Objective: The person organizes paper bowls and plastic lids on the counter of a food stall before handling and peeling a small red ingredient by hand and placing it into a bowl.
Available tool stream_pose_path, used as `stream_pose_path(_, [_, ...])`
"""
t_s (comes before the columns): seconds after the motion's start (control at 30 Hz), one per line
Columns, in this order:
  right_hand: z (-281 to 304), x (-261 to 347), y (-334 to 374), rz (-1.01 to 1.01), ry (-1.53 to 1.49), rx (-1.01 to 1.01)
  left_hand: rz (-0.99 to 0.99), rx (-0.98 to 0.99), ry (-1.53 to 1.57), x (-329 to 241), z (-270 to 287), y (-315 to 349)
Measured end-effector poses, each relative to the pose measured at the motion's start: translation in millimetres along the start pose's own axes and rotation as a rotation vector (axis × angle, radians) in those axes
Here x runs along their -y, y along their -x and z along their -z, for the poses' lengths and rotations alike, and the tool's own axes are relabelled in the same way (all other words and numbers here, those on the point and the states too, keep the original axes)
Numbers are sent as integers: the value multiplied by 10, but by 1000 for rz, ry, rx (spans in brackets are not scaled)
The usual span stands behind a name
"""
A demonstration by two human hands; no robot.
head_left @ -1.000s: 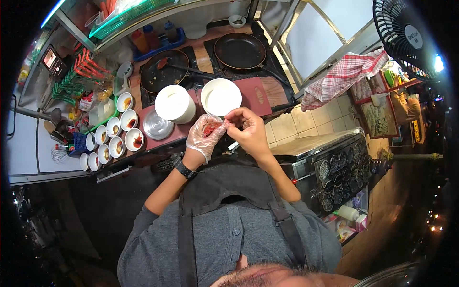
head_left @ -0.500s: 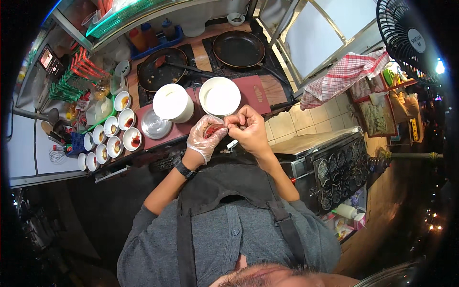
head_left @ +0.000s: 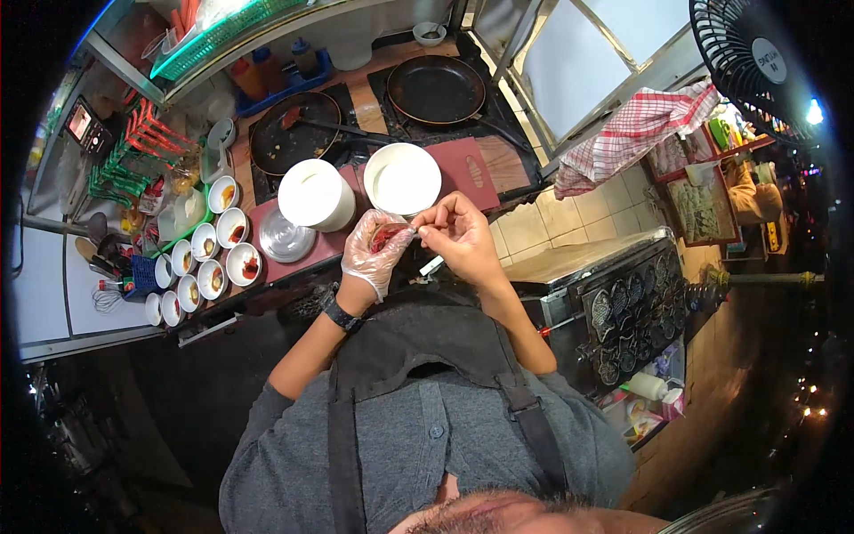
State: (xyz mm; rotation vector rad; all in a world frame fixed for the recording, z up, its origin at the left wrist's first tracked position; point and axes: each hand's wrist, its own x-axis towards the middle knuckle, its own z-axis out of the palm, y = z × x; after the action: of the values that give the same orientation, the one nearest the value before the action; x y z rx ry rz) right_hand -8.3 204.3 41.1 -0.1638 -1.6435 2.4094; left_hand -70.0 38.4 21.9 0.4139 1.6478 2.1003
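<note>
Left hand [head_left: 370, 256] around something red [head_left: 383, 238], near two tubs [head_left: 322, 212]

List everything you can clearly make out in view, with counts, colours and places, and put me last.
Small bowls: ten, white, left
Containers: two, white, centre
Clear lids: stack, count unclear, transparent, left of the containers
Frying pans: two, black, upper centre
Utensil: one, red-headed, in the left pan
Whisk: one, metallic, far left
Basket: one, green, top left
Checked cloth: one, red and white, upper right
Fan: one, black, top right
Mould plates: count unclear, black, right
Apron: one, black, lower centre
Left hand: one, clear-gloved, centre, holding an unidentified red item
Right hand: one, bare, centre, fingertips by the left hand's
</note>
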Motion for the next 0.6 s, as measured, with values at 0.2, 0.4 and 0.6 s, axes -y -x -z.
stream_pose_path(0.2, [0,-63,-19,44,42,27,6,-8,-37,20,14,11])
stream_pose_path(0.4, [3,-43,0,41,54,6,-16,-3,-46,27,10,22])
stream_pose_path(0.6, [12,-97,0,68,124,8,-69,9,-37,0,-24,35])
